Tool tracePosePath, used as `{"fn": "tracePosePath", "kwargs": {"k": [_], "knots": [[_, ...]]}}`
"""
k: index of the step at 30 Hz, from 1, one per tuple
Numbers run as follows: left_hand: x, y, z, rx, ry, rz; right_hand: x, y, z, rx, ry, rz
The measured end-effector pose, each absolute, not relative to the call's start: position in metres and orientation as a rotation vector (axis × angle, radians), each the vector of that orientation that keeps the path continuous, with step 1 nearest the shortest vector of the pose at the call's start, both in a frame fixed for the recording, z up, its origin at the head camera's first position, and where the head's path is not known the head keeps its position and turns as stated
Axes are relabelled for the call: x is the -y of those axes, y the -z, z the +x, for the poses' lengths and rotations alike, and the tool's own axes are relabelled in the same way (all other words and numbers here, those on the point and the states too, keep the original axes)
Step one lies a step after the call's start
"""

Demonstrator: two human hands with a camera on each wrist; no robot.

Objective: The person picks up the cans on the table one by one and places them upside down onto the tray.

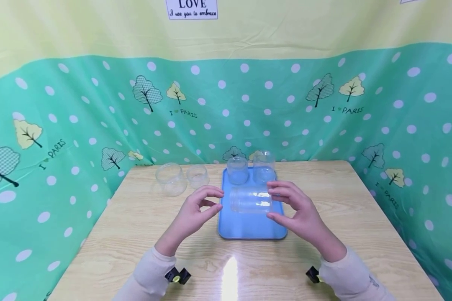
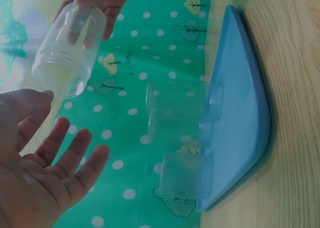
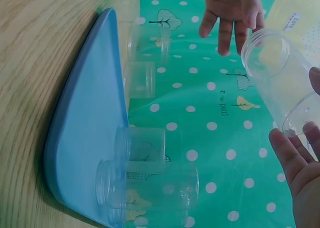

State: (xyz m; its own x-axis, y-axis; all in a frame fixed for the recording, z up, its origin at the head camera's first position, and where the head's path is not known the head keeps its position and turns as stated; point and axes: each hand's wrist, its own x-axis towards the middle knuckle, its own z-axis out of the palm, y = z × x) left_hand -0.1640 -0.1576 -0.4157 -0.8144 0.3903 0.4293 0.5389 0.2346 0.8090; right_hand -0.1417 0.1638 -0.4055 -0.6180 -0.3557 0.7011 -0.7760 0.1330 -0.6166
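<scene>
A clear jar (image 1: 250,200) lies sideways in the air above the blue tray (image 1: 248,228). My right hand (image 1: 295,209) grips its base end between thumb and fingers. At the other end is the threaded mouth, facing my left hand (image 1: 201,209). That hand has its fingers and thumb spread apart, close to the rim, and holds nothing. In the left wrist view the jar (image 2: 70,50) tilts with its open mouth nearest that hand's fingertips. The right wrist view shows fingers (image 3: 287,153) at the jar's flat bottom.
Toward the tray's back edge stand a short clear jar (image 1: 237,171) and, to its right, taller clear jarware (image 1: 264,161). Left of the tray, a wide clear jar (image 1: 171,179) and a smaller one (image 1: 197,176) stand on the wooden table (image 1: 154,234). A dotted green curtain (image 1: 226,100) hangs behind.
</scene>
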Motion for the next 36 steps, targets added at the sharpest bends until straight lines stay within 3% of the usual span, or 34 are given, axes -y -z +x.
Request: {"fn": "tracePosePath", "kwargs": {"k": [15, 36], "knots": [[0.159, 0.415, -0.165, 2.422, 1.637, -0.918, -0.169, 0.379, -0.173, 2.257, -1.281, 1.014], [0.163, 0.415, -0.163, 2.619, 1.451, -0.991, -0.141, 0.331, -0.236, 2.698, -0.918, 1.120]]}}
